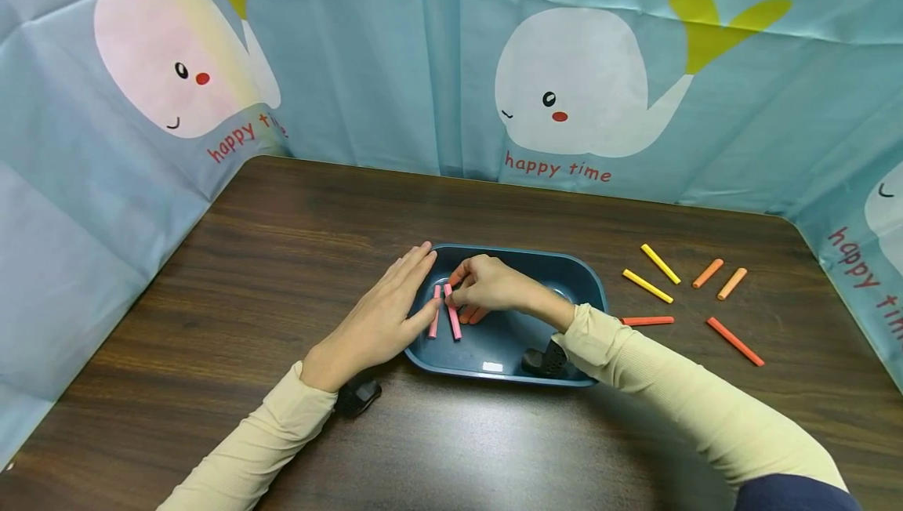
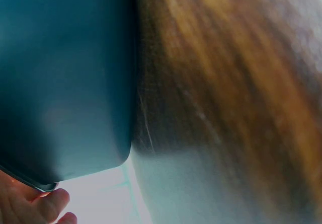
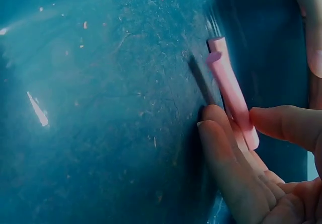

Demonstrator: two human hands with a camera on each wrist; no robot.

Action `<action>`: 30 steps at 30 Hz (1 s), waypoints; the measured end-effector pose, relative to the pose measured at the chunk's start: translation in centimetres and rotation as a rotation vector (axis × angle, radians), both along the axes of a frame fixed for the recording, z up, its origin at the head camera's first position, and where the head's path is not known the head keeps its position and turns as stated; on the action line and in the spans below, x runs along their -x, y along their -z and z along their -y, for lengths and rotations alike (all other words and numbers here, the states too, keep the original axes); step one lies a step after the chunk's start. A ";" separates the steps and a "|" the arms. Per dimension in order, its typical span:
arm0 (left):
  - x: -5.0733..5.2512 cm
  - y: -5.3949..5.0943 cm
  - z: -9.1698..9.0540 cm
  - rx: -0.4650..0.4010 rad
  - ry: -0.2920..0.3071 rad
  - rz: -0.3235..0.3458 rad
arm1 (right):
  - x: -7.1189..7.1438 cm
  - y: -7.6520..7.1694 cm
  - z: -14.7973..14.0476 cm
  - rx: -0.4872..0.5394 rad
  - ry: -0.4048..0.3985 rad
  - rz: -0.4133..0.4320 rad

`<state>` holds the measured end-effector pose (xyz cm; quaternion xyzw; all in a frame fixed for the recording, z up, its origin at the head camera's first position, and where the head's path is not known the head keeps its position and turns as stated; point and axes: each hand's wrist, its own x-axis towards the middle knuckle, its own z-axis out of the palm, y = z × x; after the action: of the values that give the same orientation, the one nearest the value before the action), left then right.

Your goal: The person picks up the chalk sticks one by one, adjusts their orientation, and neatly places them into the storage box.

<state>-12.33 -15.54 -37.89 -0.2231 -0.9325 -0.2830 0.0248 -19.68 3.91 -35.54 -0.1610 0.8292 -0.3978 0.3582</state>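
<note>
A dark blue tray (image 1: 522, 338) stands on the table. Inside it, my right hand (image 1: 494, 285) pinches a pink chalk stick (image 1: 454, 323) between thumb and fingers; the right wrist view shows the pinch close up on the pink chalk (image 3: 230, 85). Beside it in the tray lies a second pink chalk stick (image 1: 433, 323), partly hidden behind the first in the right wrist view. My left hand (image 1: 381, 315) rests with straight fingers along the tray's left end, its thumb reaching over the rim near the second stick. From the left wrist the tray's outer wall (image 2: 70, 83) fills much of the view.
Right of the tray lie yellow chalk sticks (image 1: 647, 286), shorter orange ones (image 1: 708, 273) and red ones (image 1: 736, 341). Small crumbs dot the tray floor (image 3: 126, 93). A curtain with whales (image 1: 571, 80) hangs behind the wooden table (image 1: 212, 315).
</note>
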 end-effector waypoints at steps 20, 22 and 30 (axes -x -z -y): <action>-0.1 0.0 -0.1 -0.004 -0.006 0.000 | 0.0 0.0 0.2 0.000 -0.006 -0.016; -0.1 0.0 -0.1 -0.001 -0.009 0.002 | 0.0 -0.3 0.0 -0.003 -0.019 -0.018; 0.0 0.0 0.0 0.005 -0.010 0.002 | -0.1 -1.9 -1.1 0.032 -0.058 -0.072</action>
<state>-12.32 -15.50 -37.89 -0.2184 -0.9343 -0.2808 0.0246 -19.55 5.00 -33.67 -0.2051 0.8300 -0.3944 0.3368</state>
